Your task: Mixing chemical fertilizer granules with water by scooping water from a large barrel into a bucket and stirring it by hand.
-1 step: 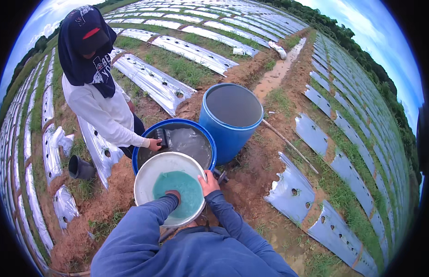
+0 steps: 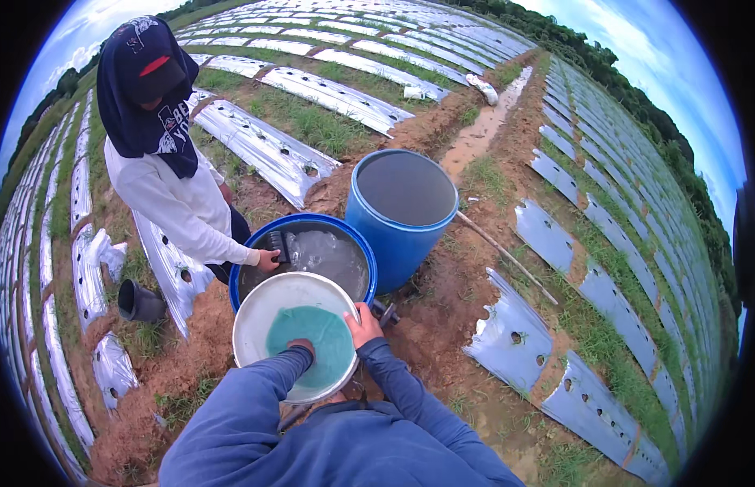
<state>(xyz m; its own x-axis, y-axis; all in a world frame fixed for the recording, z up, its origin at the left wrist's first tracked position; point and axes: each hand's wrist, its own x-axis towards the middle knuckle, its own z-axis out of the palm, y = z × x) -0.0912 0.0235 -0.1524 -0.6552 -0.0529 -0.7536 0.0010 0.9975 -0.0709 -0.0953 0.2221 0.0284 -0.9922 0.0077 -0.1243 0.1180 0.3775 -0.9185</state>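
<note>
A round white tub [image 2: 252,329] is tilted in front of me, with blue-green liquid [image 2: 327,339] pooled in its lower part. My left hand [image 2: 302,347] dips into that liquid up to about the wrist, so its fingers are hidden. On the tub's right rim, my right hand [image 2: 363,326] is closed, fingers outside. Just beyond the tub stands an open blue barrel [image 2: 372,258] of murky grey water. Over it, a co-worker's hand [image 2: 267,260] grips a dark ridged container [image 2: 279,246] at the water's left side.
The co-worker [image 2: 162,183] stands at the left. A taller blue barrel [image 2: 398,247] adjoins the first at the right. A black bucket [image 2: 140,301] lies tipped on the left. A long pole [image 2: 507,258] rests on the soil, among beds under silver plastic sheeting [image 2: 507,329].
The view has shifted slightly. The co-worker's dark container has tilted a little over the water. Both my hands keep their places at the tub.
</note>
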